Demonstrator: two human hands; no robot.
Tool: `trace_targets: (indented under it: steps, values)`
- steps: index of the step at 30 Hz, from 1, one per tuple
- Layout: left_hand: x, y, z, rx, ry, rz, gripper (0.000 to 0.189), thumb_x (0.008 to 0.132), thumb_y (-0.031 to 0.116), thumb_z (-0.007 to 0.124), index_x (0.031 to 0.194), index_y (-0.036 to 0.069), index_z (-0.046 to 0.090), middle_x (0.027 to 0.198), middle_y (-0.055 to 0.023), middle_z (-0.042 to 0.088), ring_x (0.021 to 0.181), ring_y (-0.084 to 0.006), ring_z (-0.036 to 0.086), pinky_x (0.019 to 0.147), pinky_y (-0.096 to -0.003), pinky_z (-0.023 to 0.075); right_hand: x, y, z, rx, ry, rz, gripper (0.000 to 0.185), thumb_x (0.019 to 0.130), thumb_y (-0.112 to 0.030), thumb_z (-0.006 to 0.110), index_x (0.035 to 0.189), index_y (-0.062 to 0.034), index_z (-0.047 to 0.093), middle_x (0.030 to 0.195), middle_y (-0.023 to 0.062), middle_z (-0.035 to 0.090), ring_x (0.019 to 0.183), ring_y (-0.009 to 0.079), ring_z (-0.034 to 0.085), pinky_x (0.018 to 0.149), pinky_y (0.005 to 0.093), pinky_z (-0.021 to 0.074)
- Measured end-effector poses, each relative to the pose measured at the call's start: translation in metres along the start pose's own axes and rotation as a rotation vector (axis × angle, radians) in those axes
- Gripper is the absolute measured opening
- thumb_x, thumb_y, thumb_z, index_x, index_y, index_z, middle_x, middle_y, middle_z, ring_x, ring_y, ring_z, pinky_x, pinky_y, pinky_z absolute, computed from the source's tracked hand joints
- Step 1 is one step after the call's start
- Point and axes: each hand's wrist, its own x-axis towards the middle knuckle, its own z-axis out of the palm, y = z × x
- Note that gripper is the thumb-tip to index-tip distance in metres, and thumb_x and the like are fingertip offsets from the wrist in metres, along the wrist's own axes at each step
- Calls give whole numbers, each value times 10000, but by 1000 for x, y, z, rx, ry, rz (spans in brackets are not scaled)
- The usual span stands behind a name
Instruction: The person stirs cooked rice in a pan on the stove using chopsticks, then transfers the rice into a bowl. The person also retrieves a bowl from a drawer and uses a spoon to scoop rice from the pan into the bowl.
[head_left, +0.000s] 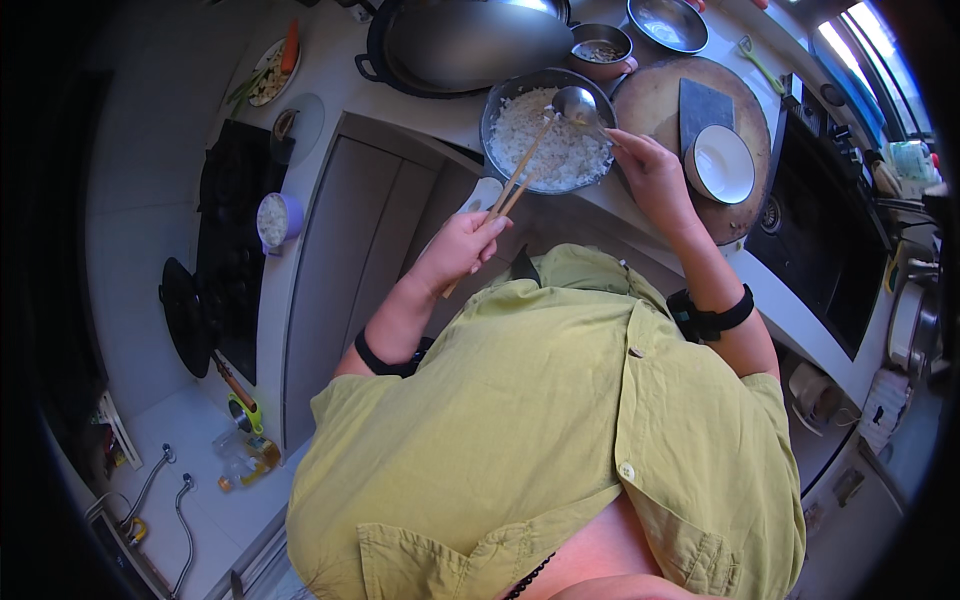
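Observation:
My left hand (465, 244) is closed around a pair of wooden chopsticks (523, 166), whose tips reach over the cooked white rice (551, 161) in a dark frying pan (486, 139). The pan's pale handle (480, 196) runs down beside that hand. At the pan's right rim, my right hand (646, 169) pinches the handle of a metal ladle (575, 103). The ladle's bowl is over the upper right part of the rice, near the chopstick tips. Some white grains cling near those tips.
A round chopping board (645, 90) carries a cleaver (705, 109) and a white bowl (721, 165). Beyond the pan stand a large wok (375, 45) and a small pot (602, 64). Leftward are a plate with a carrot (290, 49), a purple cup of rice (277, 219) and a cooktop (232, 300).

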Motion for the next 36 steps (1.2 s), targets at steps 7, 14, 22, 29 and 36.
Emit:
trace_targets:
  steps: [7, 14, 22, 29, 36]
  values:
    - [-13, 6, 9, 1119, 601, 439, 176, 895, 201, 506, 975, 49, 546, 705, -133, 624, 613, -321, 629, 526, -432, 498, -2, -23, -13, 21, -5, -107, 243, 835, -47, 595, 1068, -97, 642, 783, 113, 578, 694, 255, 606, 640, 322, 482]
    - [-9, 11, 7, 1376, 686, 359, 156, 891, 191, 506, 981, 64, 518, 696, -87, 628, 622, -285, 649, 514, -402, 522, -14, -18, -1, -187, -87, -145, 215, 833, -83, 594, 1032, -139, 653, 807, 124, 586, 734, 337, 601, 612, 400, 482]
    - [-9, 7, -2, 1463, 696, 372, 115, 895, 182, 494, 965, 95, 523, 720, -69, 624, 610, -259, 650, 497, -379, 520, -12, -6, -1, -239, -21, -18, 205, 850, -127, 572, 1038, -141, 653, 829, 132, 597, 747, 355, 597, 642, 419, 489]
    - [-11, 17, -1, 1454, 740, 472, 189, 871, 195, 539, 1032, 101, 562, 735, -57, 627, 623, -256, 649, 507, -367, 518, -13, -11, 9, -300, -139, -34, 217, 838, -113, 582, 1043, -122, 651, 828, 154, 589, 748, 359, 595, 656, 416, 480]
    - [-15, 20, -16, 1310, 796, 404, 308, 818, 181, 622, 1117, 113, 599, 842, -86, 646, 715, -294, 640, 605, -395, 515, -18, 3, -2, -272, -64, 33, 218, 830, -102, 567, 1028, -124, 654, 847, 138, 605, 765, 353, 603, 664, 427, 489]
